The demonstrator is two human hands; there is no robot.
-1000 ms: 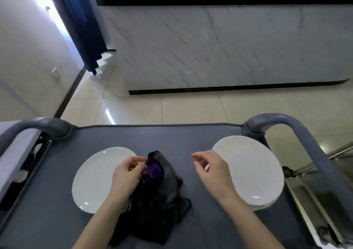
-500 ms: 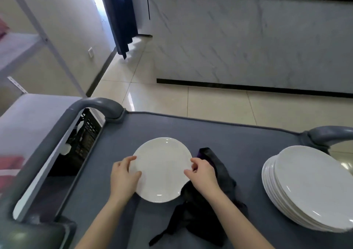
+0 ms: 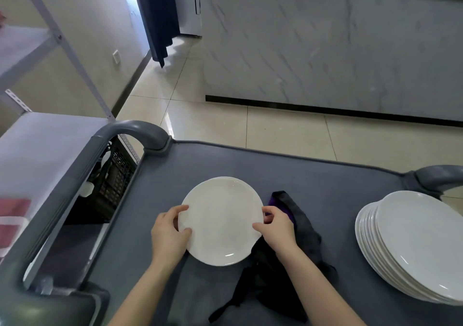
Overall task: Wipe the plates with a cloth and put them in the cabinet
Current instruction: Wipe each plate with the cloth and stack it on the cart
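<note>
A marble-faced counter (image 3: 325,50) fills the view from 12 to 2 o'clock, with pale tiled floor (image 3: 275,130) in front of it. A grey cart (image 3: 313,175) takes up the lower half of the view, and its curved handle (image 3: 130,133) rises at 10 o'clock. A metal shelving unit (image 3: 37,150) stands against the cart's 9 o'clock side. A dark blue curtain (image 3: 160,17) hangs at 11 o'clock. A black perforated crate (image 3: 115,180) sits in the gap between shelving and cart. On the cart top, at 4 o'clock of the view, stands a plate stack (image 3: 413,245), white, tidy but slightly fanned, well apart from the work in hand. The single plate (image 3: 221,220), white and face up, sits near the middle of the cart top; whether it rests on the surface or is raised off it cannot be told. A crumpled black cloth (image 3: 283,270) with a purple patch lies against the plate from its 2 to its 5 o'clock, touching the rim. The left hand (image 3: 167,235) grips the rim at the plate's 9 o'clock, thumb on the upper face and fingers curled at the edge. The right hand (image 3: 276,230) pinches the rim at 3 o'clock, its wrist lying over the cloth.
</note>
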